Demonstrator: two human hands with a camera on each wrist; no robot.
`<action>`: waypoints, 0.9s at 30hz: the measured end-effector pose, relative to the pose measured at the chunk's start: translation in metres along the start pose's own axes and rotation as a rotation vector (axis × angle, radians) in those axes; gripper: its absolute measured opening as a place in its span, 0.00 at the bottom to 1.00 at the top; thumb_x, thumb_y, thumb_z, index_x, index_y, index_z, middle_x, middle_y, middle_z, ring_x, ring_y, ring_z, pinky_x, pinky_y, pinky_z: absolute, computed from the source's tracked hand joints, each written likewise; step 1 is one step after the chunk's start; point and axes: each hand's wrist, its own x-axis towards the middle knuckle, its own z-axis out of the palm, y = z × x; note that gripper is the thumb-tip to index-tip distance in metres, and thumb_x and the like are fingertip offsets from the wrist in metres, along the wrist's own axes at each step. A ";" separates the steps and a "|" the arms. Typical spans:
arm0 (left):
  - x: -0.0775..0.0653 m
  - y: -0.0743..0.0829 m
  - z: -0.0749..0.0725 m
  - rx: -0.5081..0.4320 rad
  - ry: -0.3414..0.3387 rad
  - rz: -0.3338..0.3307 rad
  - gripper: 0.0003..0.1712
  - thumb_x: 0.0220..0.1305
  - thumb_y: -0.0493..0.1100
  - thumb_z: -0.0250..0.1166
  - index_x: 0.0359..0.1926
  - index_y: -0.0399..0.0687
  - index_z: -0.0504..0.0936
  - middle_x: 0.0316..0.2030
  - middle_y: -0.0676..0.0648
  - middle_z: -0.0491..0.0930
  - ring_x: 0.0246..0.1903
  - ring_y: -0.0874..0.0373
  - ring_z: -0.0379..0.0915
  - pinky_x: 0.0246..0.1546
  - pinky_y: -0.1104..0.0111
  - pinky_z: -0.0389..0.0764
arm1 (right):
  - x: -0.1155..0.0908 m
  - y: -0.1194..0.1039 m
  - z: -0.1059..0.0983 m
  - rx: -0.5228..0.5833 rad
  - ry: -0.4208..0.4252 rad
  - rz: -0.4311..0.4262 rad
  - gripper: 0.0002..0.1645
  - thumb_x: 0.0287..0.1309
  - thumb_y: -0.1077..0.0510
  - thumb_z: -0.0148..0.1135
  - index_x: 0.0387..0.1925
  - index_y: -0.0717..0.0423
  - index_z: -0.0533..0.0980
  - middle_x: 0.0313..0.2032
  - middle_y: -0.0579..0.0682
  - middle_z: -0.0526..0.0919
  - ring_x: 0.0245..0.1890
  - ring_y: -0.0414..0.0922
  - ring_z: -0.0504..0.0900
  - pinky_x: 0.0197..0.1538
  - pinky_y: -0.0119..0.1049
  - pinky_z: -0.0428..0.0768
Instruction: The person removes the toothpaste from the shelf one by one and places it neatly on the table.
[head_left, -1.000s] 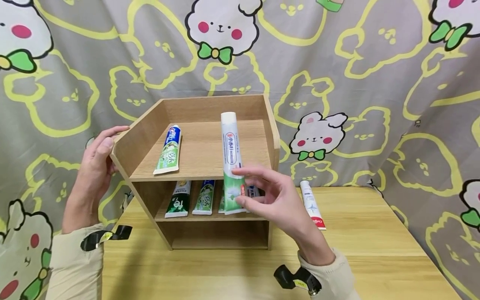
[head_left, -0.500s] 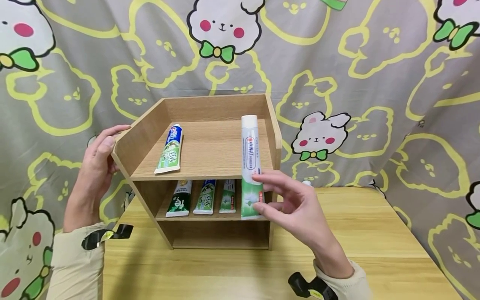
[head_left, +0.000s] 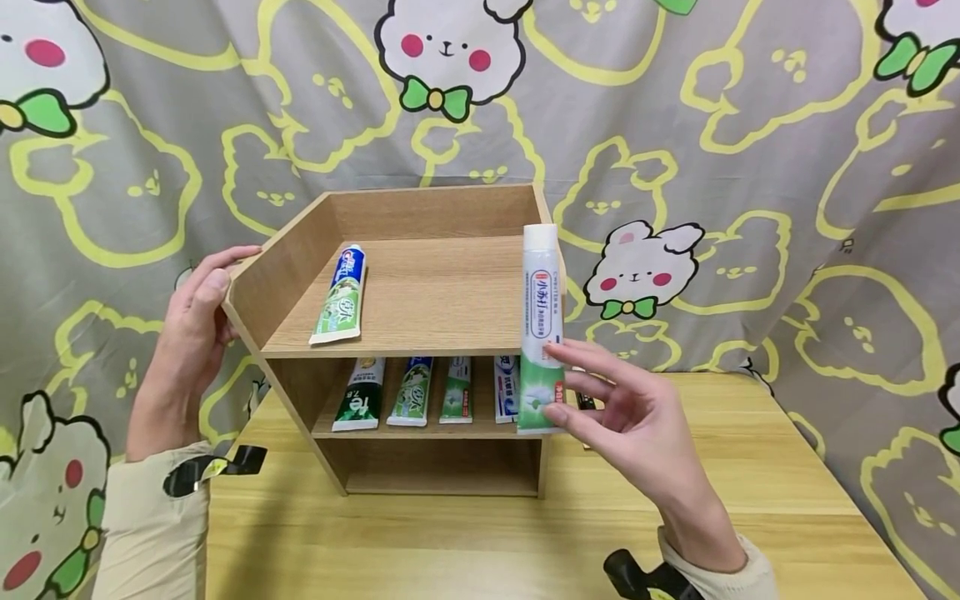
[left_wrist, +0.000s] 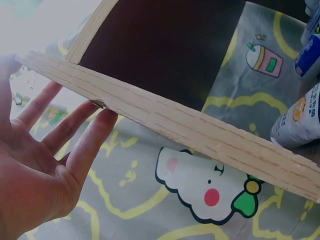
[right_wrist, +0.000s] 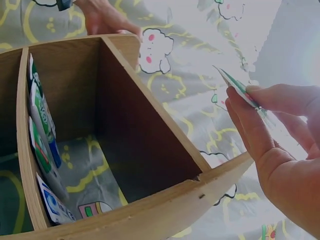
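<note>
My right hand (head_left: 630, 425) pinches a white-and-green toothpaste tube (head_left: 542, 317) near its flat end, between thumb and fingers. The tube stands cap up before the right side of the wooden shelf unit (head_left: 420, 343). In the right wrist view only its thin green edge (right_wrist: 240, 90) shows. My left hand (head_left: 191, 325) rests against the unit's left side panel; in the left wrist view its fingers (left_wrist: 92, 145) reach out to the board's outer side. One blue-and-green toothpaste tube (head_left: 341, 296) lies on the top shelf at the left.
On the middle shelf several toothpaste tubes lie in a row, from a dark green one (head_left: 360, 396) to a blue-and-white one (head_left: 506, 387). The bottom compartment (head_left: 442, 467) is below. The unit stands on a wooden table (head_left: 420, 550) before a patterned curtain (head_left: 480, 150).
My right hand has moved the toothpaste tube to the right, from before the middle shelf's tubes to the unit's right edge. A blue-and-white tube now shows there. My left hand stays put.
</note>
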 end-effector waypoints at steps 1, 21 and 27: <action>0.000 0.000 0.000 0.001 0.001 0.000 0.25 0.74 0.44 0.53 0.66 0.40 0.77 0.47 0.40 0.76 0.24 0.58 0.68 0.15 0.70 0.64 | -0.001 -0.001 -0.001 -0.004 0.002 -0.005 0.33 0.53 0.81 0.67 0.62 0.75 0.73 0.65 0.60 0.75 0.55 0.53 0.85 0.46 0.48 0.85; 0.000 -0.001 0.000 -0.014 0.000 0.007 0.24 0.74 0.44 0.53 0.65 0.40 0.78 0.46 0.41 0.76 0.23 0.59 0.68 0.15 0.71 0.64 | -0.015 0.002 -0.035 0.033 0.019 -0.123 0.38 0.48 0.89 0.62 0.64 0.80 0.69 0.64 0.62 0.77 0.54 0.50 0.84 0.48 0.46 0.84; 0.001 -0.001 0.000 -0.029 -0.004 0.009 0.24 0.74 0.43 0.53 0.65 0.39 0.78 0.44 0.42 0.77 0.22 0.60 0.67 0.14 0.70 0.63 | -0.019 0.004 -0.048 0.025 0.042 -0.126 0.35 0.48 0.90 0.60 0.61 0.83 0.70 0.63 0.64 0.78 0.56 0.50 0.84 0.49 0.47 0.83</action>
